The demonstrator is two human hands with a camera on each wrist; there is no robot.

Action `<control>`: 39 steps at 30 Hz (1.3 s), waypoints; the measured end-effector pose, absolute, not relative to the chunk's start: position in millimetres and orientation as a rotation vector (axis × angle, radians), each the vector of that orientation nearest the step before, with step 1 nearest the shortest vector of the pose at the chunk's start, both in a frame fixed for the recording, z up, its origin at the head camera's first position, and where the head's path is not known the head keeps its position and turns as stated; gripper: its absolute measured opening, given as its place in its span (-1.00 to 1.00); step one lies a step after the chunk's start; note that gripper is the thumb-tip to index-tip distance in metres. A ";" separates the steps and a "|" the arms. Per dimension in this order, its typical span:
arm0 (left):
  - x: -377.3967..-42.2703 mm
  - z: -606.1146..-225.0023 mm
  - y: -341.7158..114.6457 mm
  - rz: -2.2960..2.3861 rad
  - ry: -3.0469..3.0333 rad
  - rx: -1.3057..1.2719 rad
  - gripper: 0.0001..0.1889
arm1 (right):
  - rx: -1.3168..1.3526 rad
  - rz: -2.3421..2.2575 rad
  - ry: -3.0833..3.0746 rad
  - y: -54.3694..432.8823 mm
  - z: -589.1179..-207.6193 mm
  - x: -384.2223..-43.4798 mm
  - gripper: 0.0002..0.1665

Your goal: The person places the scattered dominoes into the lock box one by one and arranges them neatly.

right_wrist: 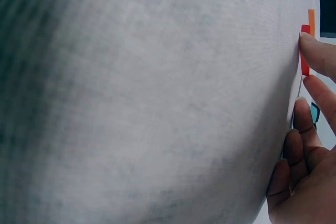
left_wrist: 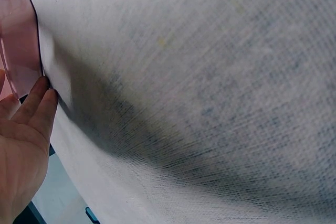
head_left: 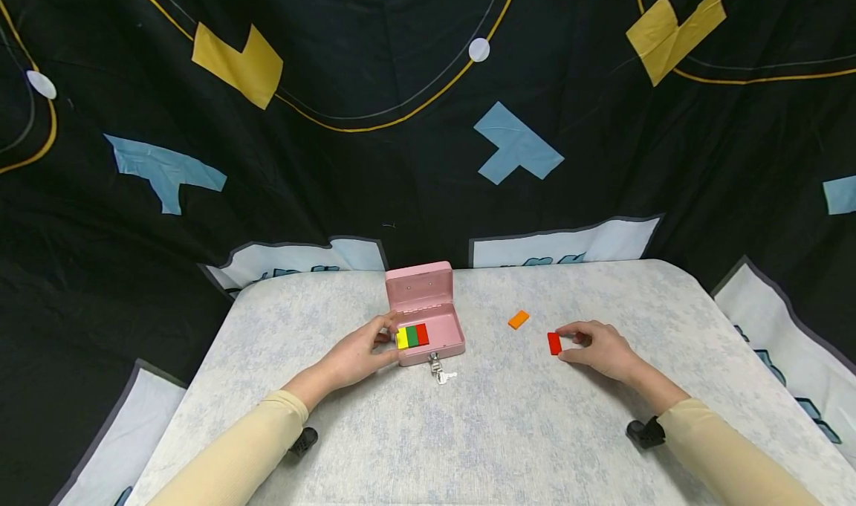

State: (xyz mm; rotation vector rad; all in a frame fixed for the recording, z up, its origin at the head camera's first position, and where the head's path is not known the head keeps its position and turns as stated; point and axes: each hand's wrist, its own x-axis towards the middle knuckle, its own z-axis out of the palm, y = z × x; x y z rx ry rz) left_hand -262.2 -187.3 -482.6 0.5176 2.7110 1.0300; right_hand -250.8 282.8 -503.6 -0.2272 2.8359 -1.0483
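A small pink cash box (head_left: 449, 331) stands with its lid (head_left: 420, 287) raised. My left hand (head_left: 357, 354) holds the box's left end, thumb at the front corner and index finger farther back; in the left wrist view its fingertips touch the low edge of the box. Inside, side by side at the left, lie a yellow block (head_left: 401, 339), a green block (head_left: 412, 336) and a red block (head_left: 422, 334). My right hand (head_left: 602, 350) pinches another flat red block (head_left: 554, 344) between thumb and index finger, close over the table; its other fingers are bent.
An orange block (head_left: 518, 319) lies on the pale table (head_left: 495, 432) between the box and my right hand. Keys (head_left: 441, 374) hang from the lock at the box's front. Behind the table hangs a black cloth (head_left: 348, 172).
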 end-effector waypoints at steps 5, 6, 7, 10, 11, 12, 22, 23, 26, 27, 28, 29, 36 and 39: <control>-261.5 -483.4 -187.0 1.041 2.714 0.532 -0.58 | -0.240 -1.039 2.838 282.0 -503.5 -249.8 -0.43; -261.4 -483.5 -187.0 1.044 2.714 0.535 -0.59 | -0.239 -1.037 2.838 281.9 -503.4 -249.7 -0.43; -261.1 -483.5 -186.9 1.048 2.715 0.539 -0.59 | -0.239 -1.036 2.837 281.7 -503.2 -249.5 -0.43; -260.3 -482.9 -186.5 1.052 2.710 0.539 -0.59 | -0.238 -1.035 2.834 281.5 -502.9 -249.1 -0.43; -260.1 -482.7 -186.3 1.053 2.709 0.540 -0.59 | -0.240 -1.034 2.834 281.5 -502.7 -248.9 -0.43; -260.2 -482.8 -186.4 1.053 2.709 0.541 -0.59 | -0.242 -1.034 2.835 281.5 -502.6 -248.8 -0.43; -260.1 -481.3 -186.6 1.042 2.710 0.527 -0.60 | -0.233 -1.038 2.826 281.5 -501.8 -249.6 -0.42; -260.1 -481.1 -186.5 1.042 2.709 0.524 -0.59 | -0.239 -1.035 2.826 281.7 -501.7 -249.6 -0.42; -260.1 -480.7 -186.5 1.043 2.707 0.516 -0.59 | -0.234 -1.034 2.827 281.7 -501.5 -249.8 -0.42; -260.1 -480.8 -186.5 1.048 2.706 0.517 -0.59 | -0.234 -1.035 2.828 281.7 -501.4 -249.9 -0.42; -259.9 -480.6 -186.4 1.049 2.706 0.517 -0.60 | -0.234 -1.034 2.829 281.7 -501.3 -250.0 -0.42; -259.9 -480.5 -186.3 1.053 2.705 0.517 -0.60 | -0.238 -1.033 2.830 282.0 -501.3 -249.9 -0.42; -259.9 -480.7 -186.5 1.046 2.709 0.522 -0.59 | -0.241 -1.033 2.837 281.9 -501.0 -248.5 -0.43; -259.9 -481.1 -186.5 1.049 2.705 0.525 -0.60 | -0.242 -1.034 2.841 282.1 -501.2 -248.3 -0.44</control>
